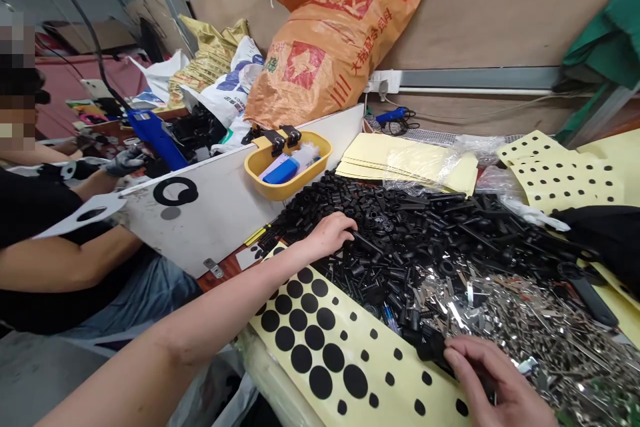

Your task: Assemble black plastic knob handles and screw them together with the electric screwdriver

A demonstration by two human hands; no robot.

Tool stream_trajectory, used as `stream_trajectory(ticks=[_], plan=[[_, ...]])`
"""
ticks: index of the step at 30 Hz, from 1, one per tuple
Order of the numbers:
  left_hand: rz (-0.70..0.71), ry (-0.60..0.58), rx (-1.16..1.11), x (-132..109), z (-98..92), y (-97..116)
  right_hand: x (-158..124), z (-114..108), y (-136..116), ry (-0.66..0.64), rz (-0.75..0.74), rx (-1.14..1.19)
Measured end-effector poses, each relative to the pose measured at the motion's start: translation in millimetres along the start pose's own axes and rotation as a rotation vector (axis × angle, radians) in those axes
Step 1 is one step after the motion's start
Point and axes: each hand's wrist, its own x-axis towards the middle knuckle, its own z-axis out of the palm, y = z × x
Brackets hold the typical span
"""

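Black parts lie under your left hand, fingers curled, grip unclear. Your right hand pinches one piece, its long axis pointing left.

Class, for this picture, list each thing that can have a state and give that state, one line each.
left hand, fingers curled down on the black parts pile
right hand, pinching a black part
black parts pile, loose heap
metal pieces, loose heap
yellow tray, loaded, hung on the white board
orange sack, bulging full
dotted sheet, lying flat
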Motion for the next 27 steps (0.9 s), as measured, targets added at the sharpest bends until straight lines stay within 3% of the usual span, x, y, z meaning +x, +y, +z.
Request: stream_trajectory(ticks=[10, 17, 22, 27], plan=[[-0.294, -0.08, -0.563, -34.9, 30.0, 37.8, -1.6, -3.2, -12.2, 0.06, 0.236, 0.087], [-0.403, -0.11, -0.74, -50.7, 42.7, 45.9, 1.1, -8.4, -27.3, 0.172, 0.378, 0.287], [-0.421, -0.23, -0.856, -60.6, 41.0, 60.1, 0.2, -8.8, -26.9, 0.185, 0.46, 0.384], [-0.485, -0.413, -1.125, -80.4, 55.4, 74.3, -2.0, -6.4, -23.1, 0.2, 0.503, 0.557]])
